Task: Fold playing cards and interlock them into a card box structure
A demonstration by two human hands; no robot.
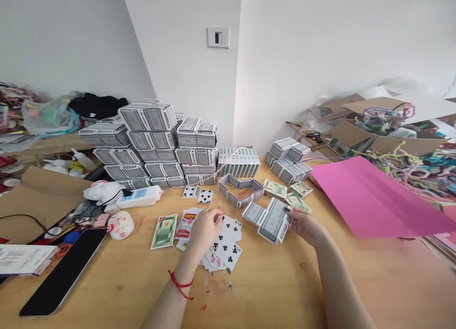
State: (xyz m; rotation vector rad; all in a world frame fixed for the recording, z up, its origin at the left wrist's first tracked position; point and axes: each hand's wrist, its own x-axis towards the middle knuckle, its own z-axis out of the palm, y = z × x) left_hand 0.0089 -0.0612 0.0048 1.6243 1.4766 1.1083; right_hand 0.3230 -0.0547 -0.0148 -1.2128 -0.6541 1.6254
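Observation:
My right hand (305, 224) grips the right edge of a few joined, folded playing cards (273, 220) with grey patterned backs, held just above the table. My left hand (208, 226) has its fingers curled together at the loose face-up playing cards (228, 248), several clubs among them. Whether it pinches one is hidden. Beside it lies a red poker card (185, 224) on other cards. Beyond my hands stands a ring of folded cards (241, 191), open in the middle. Two face-up cards (205, 196) lie left of the ring.
Stacked folded-card blocks (153, 141) rise at back left, with a smaller stack (288, 160) at back right. Green card boxes (164, 231) lie around. A black-screened phone (64, 276), power strip (139, 197), pink sheet (381, 198) and cardboard box (388, 139) flank the workspace.

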